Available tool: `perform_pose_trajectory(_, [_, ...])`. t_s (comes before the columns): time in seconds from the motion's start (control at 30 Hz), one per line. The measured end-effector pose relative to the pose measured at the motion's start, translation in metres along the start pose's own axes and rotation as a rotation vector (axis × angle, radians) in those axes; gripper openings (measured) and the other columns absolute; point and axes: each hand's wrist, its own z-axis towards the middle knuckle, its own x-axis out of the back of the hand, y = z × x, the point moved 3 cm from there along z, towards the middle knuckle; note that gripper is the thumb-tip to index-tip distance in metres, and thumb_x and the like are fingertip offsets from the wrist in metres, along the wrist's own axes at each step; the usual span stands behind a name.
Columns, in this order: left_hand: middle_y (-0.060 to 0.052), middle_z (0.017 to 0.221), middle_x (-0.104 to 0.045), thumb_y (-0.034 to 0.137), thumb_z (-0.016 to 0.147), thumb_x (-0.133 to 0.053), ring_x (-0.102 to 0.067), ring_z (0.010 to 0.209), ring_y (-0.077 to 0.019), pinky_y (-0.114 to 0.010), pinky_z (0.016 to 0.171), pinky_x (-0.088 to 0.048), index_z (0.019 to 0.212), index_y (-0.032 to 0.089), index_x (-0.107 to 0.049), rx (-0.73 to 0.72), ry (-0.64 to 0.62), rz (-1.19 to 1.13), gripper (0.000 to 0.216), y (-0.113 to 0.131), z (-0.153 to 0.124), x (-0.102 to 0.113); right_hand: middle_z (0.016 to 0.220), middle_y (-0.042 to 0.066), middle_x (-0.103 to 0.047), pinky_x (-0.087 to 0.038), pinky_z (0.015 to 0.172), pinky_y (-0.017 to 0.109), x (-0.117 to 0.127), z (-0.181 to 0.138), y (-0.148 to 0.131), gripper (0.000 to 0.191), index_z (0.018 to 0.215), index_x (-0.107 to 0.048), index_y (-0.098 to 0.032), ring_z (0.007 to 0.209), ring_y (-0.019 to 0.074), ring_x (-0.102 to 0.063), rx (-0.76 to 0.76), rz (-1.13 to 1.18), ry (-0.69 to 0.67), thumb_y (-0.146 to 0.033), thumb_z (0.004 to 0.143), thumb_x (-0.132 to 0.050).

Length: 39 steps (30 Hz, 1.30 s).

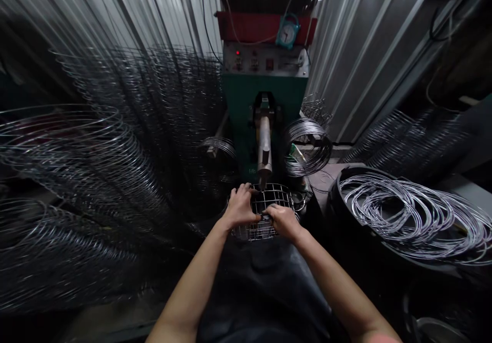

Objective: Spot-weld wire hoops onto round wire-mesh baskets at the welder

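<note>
A round wire basket with a grid of metal wires sits under the tip of a spot welding machine's arm. My left hand grips the basket's left side, fingers curled over the wires and thumb reaching inward. Close by, my right hand is closed on the near wires, fingertips pinched near my left thumb. Whether a loose wire piece lies between those fingertips is too small to tell. The electrode tip comes down just beyond my fingers. A small wire loop sticks out at the basket's right.
The green machine body stands ahead, with a small blue clock on it. Wire coils hang at right and left. A black tub holds wire rings. Tall stacks of wire rings crowd the left.
</note>
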Motion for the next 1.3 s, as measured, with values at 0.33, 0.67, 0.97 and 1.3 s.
perform_pose_trajectory(0.33, [-0.016, 0.134, -0.043, 0.036, 0.054, -0.075, -0.035, 0.127, -0.0357, -0.053, 0.104, -0.027, 0.113, 0.019, -0.054, 0.010, 0.056, 0.010, 0.065, 0.004, 0.005, -0.004, 0.105, 0.006, -0.066, -0.044, 0.070, 0.023, -0.005, 0.000, 0.006, 0.027, 0.110, -0.065, -0.021, 0.088, 0.0173, -0.064, -0.038, -0.030, 0.084, -0.013, 0.090, -0.048])
perform_pose_trajectory(0.67, [-0.014, 0.130, -0.047, 0.040, 0.054, -0.076, -0.042, 0.122, -0.0312, -0.047, 0.100, -0.034, 0.110, 0.019, -0.056, 0.073, 0.073, 0.007, 0.063, -0.006, 0.028, 0.000, 0.112, 0.005, -0.063, -0.049, 0.075, 0.025, -0.002, 0.013, 0.018, 0.027, 0.107, -0.066, -0.024, 0.090, 0.0179, -0.063, -0.061, 0.179, 0.349, -0.014, 0.083, -0.058])
perform_pose_trajectory(0.97, [-0.016, 0.132, -0.046, 0.042, 0.055, -0.077, -0.039, 0.125, -0.0352, -0.051, 0.101, -0.032, 0.114, 0.016, -0.054, 0.168, 0.104, 0.019, 0.069, -0.022, 0.048, 0.000, 0.097, 0.010, -0.067, -0.051, 0.079, 0.034, -0.074, -0.068, 0.058, 0.033, 0.104, -0.060, -0.016, 0.089, 0.0221, -0.063, -0.364, 0.903, 0.526, -0.038, 0.086, -0.045])
perform_pose_trajectory(1.3, [-0.017, 0.139, -0.038, 0.048, 0.056, -0.077, -0.033, 0.130, -0.0364, -0.060, 0.105, -0.022, 0.125, 0.020, -0.045, 0.152, 0.029, -0.135, 0.082, -0.038, 0.054, -0.003, 0.073, 0.001, -0.063, -0.052, 0.058, 0.028, -0.140, -0.122, 0.097, 0.037, 0.095, -0.059, -0.020, 0.065, 0.0171, -0.061, -0.777, 1.304, 0.693, -0.048, 0.070, -0.063])
